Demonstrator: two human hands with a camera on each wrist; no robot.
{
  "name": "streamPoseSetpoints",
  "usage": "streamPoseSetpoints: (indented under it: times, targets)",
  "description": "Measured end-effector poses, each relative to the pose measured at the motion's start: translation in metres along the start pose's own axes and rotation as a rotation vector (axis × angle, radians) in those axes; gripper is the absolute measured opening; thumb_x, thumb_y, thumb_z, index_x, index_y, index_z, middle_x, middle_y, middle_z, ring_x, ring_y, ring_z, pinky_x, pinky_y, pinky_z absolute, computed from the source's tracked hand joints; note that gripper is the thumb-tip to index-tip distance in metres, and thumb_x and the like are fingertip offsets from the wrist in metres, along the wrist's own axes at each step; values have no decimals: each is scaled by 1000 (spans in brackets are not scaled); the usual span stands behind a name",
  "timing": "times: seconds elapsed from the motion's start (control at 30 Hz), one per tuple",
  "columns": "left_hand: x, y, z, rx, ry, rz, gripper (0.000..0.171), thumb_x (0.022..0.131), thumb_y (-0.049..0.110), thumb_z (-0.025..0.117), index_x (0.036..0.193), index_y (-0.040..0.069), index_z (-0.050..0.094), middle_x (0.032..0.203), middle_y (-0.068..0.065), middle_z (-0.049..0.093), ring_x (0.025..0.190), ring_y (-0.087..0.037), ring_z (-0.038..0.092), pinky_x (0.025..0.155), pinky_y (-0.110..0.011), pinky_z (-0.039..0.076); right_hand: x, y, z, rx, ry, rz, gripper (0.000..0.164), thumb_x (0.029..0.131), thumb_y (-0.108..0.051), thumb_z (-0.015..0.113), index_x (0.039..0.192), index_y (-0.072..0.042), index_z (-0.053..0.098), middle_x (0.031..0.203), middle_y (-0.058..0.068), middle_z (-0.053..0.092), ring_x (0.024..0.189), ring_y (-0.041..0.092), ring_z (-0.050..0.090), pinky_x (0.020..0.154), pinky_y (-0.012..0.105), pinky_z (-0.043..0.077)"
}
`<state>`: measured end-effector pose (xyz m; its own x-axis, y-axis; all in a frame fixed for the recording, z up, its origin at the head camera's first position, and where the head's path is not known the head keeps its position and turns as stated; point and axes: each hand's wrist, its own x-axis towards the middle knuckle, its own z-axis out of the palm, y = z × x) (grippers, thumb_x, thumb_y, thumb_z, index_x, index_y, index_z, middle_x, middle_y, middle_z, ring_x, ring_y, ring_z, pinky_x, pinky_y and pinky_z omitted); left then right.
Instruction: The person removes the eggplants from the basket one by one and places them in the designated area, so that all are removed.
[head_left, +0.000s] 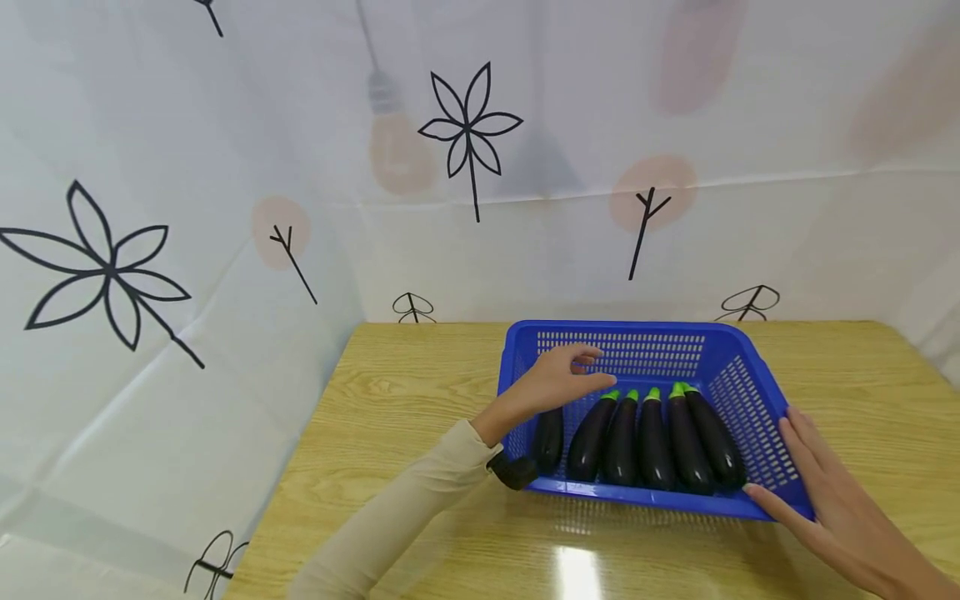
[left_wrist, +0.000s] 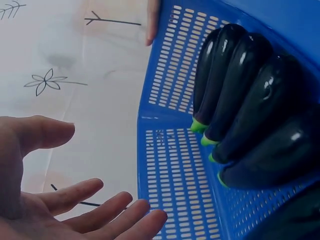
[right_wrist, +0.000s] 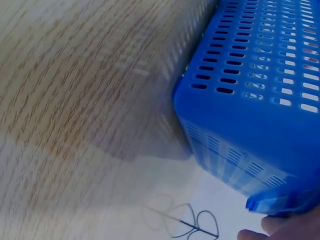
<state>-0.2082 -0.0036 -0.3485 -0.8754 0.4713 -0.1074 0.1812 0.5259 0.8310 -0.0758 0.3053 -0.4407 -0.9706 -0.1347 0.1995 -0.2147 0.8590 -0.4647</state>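
A blue plastic basket (head_left: 630,498) with slotted walls stands on the table, several dark eggplants (head_left: 655,442) with green stem ends lying side by side in it. Over the basket's left part hovers my left hand (head_left: 562,377), thumb and fingers spread apart and nothing between them. One eggplant (head_left: 550,440) lies partly hidden under the left forearm. My right hand (head_left: 828,487) holds the basket's right front corner, thumb at the front rim and fingers along the right side. Only some fingertips of it show in the right wrist view, against the basket's rim (right_wrist: 280,200).
The basket rests on a light wood-grain table (head_left: 405,392). A white cloth (head_left: 300,125) with printed leaves and twigs hangs behind the table and along its left side. A black wrist strap (head_left: 513,472) sits on the left forearm near the basket's front left corner.
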Motion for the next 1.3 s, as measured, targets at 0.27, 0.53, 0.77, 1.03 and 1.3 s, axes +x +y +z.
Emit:
streamPoseSetpoints:
  times: [0.27, 0.53, 0.77, 1.03, 1.3]
  targets:
    - [12, 10, 9, -1, -52, 20, 47, 87, 39, 67, 128, 16, 59, 119, 1, 61, 110, -11, 56, 90, -31, 47, 1, 1, 0, -7, -9, 7, 98, 89, -38, 63, 151, -6, -6, 155, 12, -19, 138, 45, -12, 100, 67, -9]
    - [29, 17, 22, -117, -125, -37, 38, 87, 32, 68, 121, 16, 63, 111, 3, 64, 91, -8, 59, 73, -27, 52, 2, 2, 0, -14, -6, 10, 99, 89, -38, 64, 151, -6, -6, 155, 13, -18, 137, 49, -8, 98, 70, -6]
    - [44, 22, 37, -142, -170, -49, 35, 88, 28, 67, 120, 13, 64, 109, 3, 63, 90, -10, 59, 70, -29, 54, 3, 1, -2, -9, 7, 2, 98, 88, -37, 65, 151, -7, -4, 156, 11, -16, 137, 50, -4, 99, 69, -5]
    - [57, 29, 59, -125, -189, -40, 35, 89, 23, 66, 119, 7, 63, 106, 3, 61, 86, -8, 57, 72, -33, 54, 1, 1, -4, 17, 16, -15, 97, 88, -34, 66, 152, -7, -2, 157, 9, -14, 138, 48, -3, 101, 68, -6]
    - [69, 27, 81, -122, -183, -63, 30, 87, 21, 68, 113, 8, 66, 103, 5, 62, 82, -6, 57, 66, -30, 54, 2, 1, -6, 11, 9, -5, 97, 88, -36, 65, 152, -7, -2, 157, 8, -14, 136, 53, 1, 97, 73, 0]
